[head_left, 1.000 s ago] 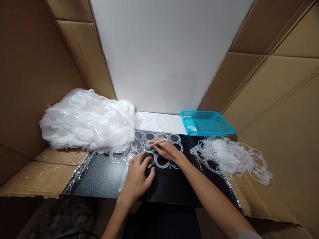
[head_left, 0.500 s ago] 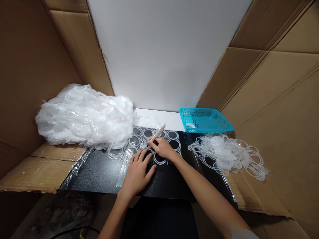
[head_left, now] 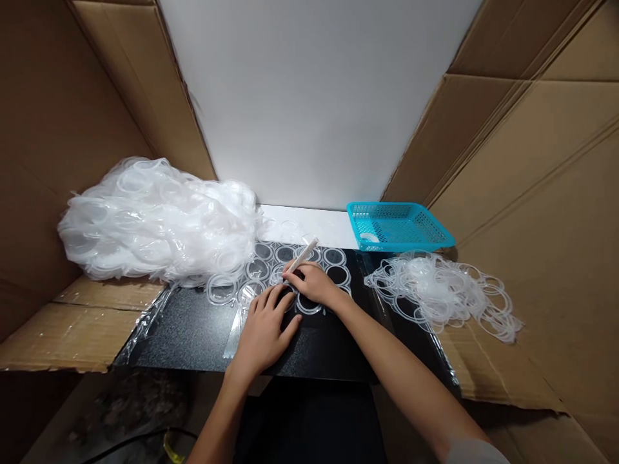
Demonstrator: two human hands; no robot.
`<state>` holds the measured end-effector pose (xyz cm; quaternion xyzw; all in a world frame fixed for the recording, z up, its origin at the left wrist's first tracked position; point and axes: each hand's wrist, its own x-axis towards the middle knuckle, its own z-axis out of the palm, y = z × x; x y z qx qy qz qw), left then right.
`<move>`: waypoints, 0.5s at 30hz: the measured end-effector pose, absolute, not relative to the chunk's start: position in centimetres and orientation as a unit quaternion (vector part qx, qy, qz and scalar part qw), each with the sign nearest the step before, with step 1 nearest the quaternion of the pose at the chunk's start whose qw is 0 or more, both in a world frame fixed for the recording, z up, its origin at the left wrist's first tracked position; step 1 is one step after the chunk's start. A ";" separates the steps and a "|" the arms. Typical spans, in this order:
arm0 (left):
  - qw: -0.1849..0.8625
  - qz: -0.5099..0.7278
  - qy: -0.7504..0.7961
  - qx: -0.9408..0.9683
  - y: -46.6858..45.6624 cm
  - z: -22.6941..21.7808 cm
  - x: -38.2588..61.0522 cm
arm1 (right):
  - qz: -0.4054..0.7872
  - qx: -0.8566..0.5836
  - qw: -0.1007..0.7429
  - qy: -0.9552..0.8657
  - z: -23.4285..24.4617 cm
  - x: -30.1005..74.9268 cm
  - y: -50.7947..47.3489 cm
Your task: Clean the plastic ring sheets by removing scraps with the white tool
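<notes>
A translucent sheet of joined plastic rings (head_left: 335, 256) lies on the black work surface (head_left: 184, 328). My right hand (head_left: 309, 283) is closed around a slim whitish pen-like tool (head_left: 305, 252), tilted with its upper end to the far right. The tool's lower tip is hidden by my fingers, over the middle of the ring sheet. My left hand (head_left: 268, 325) lies flat, fingers spread, its fingertips on the near edge of the sheet beside my right hand. It holds nothing.
A large heap of clear ring sheets (head_left: 159, 225) stands at the left. Back right is a turquoise basket (head_left: 401, 246) with a small whitish piece inside. A tangle of ring scraps (head_left: 445, 290) lies in front of it. Cardboard walls (head_left: 541, 193) enclose both sides.
The camera view has shifted slightly. Both hands stay at nearly the same place on the ring sheet, and the tool remains in my right hand.
</notes>
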<state>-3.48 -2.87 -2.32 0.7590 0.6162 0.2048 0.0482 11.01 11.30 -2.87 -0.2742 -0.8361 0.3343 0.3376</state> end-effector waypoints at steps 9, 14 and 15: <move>0.032 0.189 0.613 0.766 -2.7 -2.8 -3.4 | 0.071 -0.228 0.260 -0.935 -3.5 10.6 11.7; 0.035 0.188 0.612 0.767 -3.0 -2.8 -3.6 | 0.018 -0.358 0.246 -0.900 -3.2 11.3 13.8; 0.039 0.187 0.611 0.768 -3.0 -2.8 -3.7 | 0.023 -0.377 0.240 -0.894 -3.0 11.6 14.4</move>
